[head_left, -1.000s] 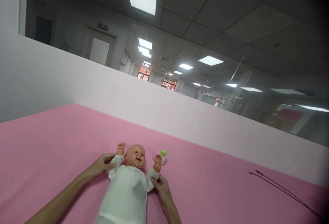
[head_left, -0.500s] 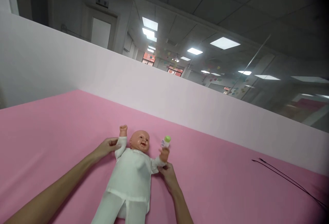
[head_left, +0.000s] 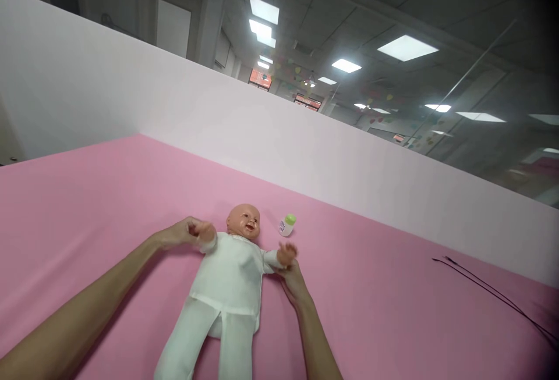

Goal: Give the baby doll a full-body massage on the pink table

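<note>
A baby doll (head_left: 231,269) in a white top and white trousers lies on its back on the pink mat (head_left: 371,310), its head toward the wall. My left hand (head_left: 179,233) is closed around the doll's arm on the left, near its wrist. On the other side my right hand (head_left: 292,281) grips the doll's other arm by the white sleeve, its fingers partly hidden beneath. Just beyond the doll's raised hand stands a small white bottle (head_left: 286,227) with a green cap, touched by neither hand.
A low white wall (head_left: 262,135) runs behind the mat. Two thin black cables (head_left: 489,293) lie on the mat at the right. Past the wall are a door (head_left: 172,25) and glass panes reflecting ceiling lights.
The doll's left-side arm has gone from pointing up to lowered outward, my left hand moving with it. The other arm has shifted slightly, uncovering the bottle. The view has tilted down a little.
</note>
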### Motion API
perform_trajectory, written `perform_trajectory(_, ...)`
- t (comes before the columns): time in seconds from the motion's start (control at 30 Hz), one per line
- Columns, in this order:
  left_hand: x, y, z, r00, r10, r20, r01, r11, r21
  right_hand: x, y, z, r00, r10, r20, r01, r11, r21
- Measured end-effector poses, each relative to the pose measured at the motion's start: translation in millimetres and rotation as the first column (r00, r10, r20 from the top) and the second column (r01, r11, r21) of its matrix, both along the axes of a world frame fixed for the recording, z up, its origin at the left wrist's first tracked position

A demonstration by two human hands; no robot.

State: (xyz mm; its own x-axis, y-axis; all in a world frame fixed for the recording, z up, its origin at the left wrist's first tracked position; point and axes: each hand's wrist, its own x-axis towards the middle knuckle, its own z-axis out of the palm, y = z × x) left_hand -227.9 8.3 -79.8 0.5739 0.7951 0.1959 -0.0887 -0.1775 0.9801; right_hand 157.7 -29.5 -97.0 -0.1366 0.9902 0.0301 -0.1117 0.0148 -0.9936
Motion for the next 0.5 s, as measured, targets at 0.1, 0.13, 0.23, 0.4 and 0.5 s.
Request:
perform_trajectory(0.1,-7.0,1.9,-1.9,0.976,-0.196,-0.093,0.200,0.979,0.034,0.1,-2.5,4.1,0.985,0.144,0.098,-0.151,0.987,0.064)
perform_trajectory(0.13,-7.6,2.7,-3.2,0.970,-0.217,-0.105,0.222,0.974,0.034,0.0,-2.9,4.8,0.973,0.186,0.135,-0.196,0.978,0.070)
perform_trajectory(0.23,-6.3,4.0,-5.7,0.983,-0.153,-0.098,0.156,0.987,0.029,-0.4,-2.9,3.6,0.972,0.161,0.170,-0.174,0.983,0.062)
perform_trajectory(0.4,5.5,1.9,-5.8,0.985,0.154,0.083,-0.149,0.986,-0.073,-3.0,1.8,-4.5,0.996,-0.033,0.080,0.034,0.999,-0.021)
perform_trajectory(0.5,16.2,1.7,-10.8,0.948,0.313,0.052,-0.305,0.944,-0.123,-6.7,5.2,-6.5,0.992,-0.087,0.093,0.090,0.996,-0.019)
